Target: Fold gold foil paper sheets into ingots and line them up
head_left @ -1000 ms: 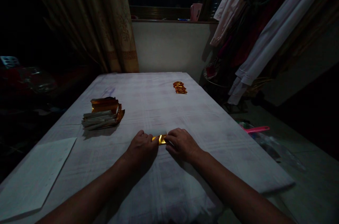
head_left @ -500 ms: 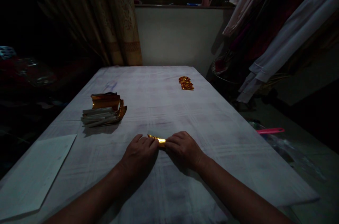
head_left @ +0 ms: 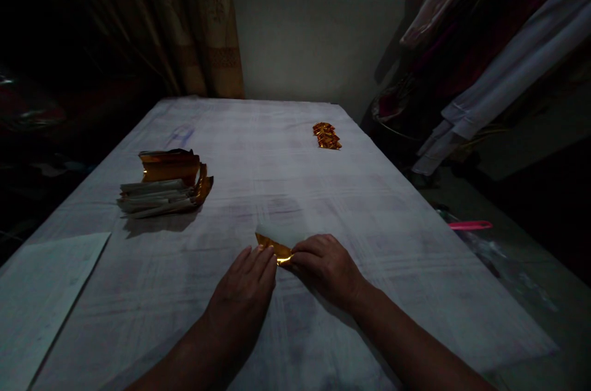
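Note:
Between my hands a small folded piece of gold foil paper [head_left: 282, 253] lies on the cloth, its back edge raised and a pale flap behind it. My left hand [head_left: 244, 286] presses the left part of the paper with straight fingers held together; its thumb is hidden. The right end is pinched between the thumb and fingers of my right hand [head_left: 325, 265]. Away to the left sits a stack of gold foil paper sheets [head_left: 170, 166], curled, with grey-white backs showing. A short row of folded gold foil pieces [head_left: 327, 137] rests at the far right.
A pale checked cloth [head_left: 378, 212] covers the table. On its left edge lies a white sheet or board [head_left: 50, 286]. Clothes [head_left: 503, 64] hang on the right, above a pink handle [head_left: 471, 225]. Behind the table are a curtain [head_left: 203, 28] and a wall [head_left: 305, 40].
The gold foil paper has opened from a narrow strip, and a pale flap shows behind it. My left fingers have straightened over it. The whole view has tilted down slightly.

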`<action>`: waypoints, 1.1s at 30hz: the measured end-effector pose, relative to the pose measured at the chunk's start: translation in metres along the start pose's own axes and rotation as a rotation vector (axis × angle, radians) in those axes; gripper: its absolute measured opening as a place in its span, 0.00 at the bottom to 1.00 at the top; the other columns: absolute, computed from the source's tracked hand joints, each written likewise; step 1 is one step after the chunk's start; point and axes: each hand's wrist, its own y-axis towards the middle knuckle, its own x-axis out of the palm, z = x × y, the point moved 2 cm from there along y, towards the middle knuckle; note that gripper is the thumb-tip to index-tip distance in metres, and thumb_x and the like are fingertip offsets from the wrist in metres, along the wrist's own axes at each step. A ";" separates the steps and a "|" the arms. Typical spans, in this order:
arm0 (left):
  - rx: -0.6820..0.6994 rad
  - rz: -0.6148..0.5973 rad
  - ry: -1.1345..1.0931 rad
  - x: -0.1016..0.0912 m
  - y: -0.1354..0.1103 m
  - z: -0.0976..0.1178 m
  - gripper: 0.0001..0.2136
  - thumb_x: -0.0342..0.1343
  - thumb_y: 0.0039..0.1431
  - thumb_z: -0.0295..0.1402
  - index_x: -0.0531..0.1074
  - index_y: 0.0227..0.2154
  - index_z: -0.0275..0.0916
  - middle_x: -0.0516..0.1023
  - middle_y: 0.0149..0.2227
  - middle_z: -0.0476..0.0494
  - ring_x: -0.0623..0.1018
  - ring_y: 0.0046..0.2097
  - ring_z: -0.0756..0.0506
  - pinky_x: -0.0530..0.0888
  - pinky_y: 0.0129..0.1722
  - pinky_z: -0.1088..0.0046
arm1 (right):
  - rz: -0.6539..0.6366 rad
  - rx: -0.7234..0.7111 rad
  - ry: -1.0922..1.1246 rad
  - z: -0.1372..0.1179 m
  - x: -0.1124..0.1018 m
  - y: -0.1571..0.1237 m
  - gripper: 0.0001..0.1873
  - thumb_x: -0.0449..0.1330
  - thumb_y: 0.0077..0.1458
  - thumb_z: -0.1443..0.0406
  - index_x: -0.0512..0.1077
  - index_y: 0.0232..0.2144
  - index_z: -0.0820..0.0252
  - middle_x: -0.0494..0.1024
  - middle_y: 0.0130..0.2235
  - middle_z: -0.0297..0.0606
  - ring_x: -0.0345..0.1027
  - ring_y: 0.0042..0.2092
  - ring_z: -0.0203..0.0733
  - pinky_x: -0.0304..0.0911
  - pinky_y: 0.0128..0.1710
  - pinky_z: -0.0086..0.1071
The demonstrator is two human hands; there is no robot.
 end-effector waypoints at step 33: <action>-0.029 -0.073 -0.111 -0.014 0.011 -0.001 0.26 0.43 0.62 0.18 0.65 0.62 0.39 0.73 0.59 0.35 0.73 0.58 0.38 0.69 0.58 0.51 | -0.035 0.473 0.022 -0.004 0.011 0.007 0.08 0.63 0.59 0.67 0.70 0.28 0.57 0.77 0.39 0.38 0.69 0.44 0.46 0.59 0.46 0.41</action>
